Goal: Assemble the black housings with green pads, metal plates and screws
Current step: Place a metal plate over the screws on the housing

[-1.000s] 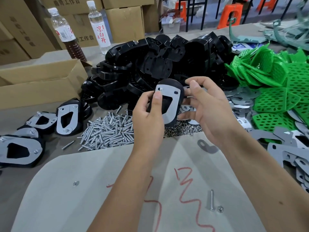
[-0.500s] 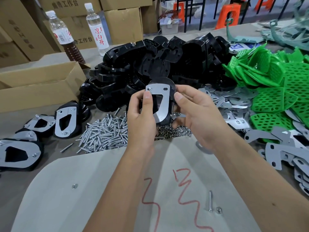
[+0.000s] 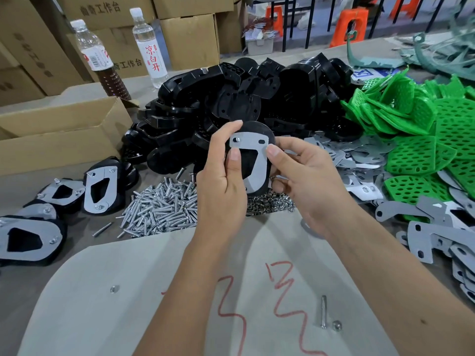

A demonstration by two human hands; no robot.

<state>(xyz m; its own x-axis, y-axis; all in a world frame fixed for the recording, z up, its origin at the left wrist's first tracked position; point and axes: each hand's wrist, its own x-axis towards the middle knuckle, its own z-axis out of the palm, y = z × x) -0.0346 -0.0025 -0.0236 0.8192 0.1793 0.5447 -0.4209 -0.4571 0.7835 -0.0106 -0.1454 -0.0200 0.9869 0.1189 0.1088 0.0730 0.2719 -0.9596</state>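
Black oval plastic housing (image 3: 253, 160) with a grey metal plate (image 3: 257, 160) on its face sits raised above the heap of silver screws (image 3: 162, 209); your left hand (image 3: 221, 191) and right hand (image 3: 305, 183) both grip it.

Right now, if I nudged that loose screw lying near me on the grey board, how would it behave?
The loose screw has a round, slim shaft lying flat, so it would probably roll in a curve round its wider head. It looks like stiff metal and unlikely to bend. The nut beside it might get knocked away.
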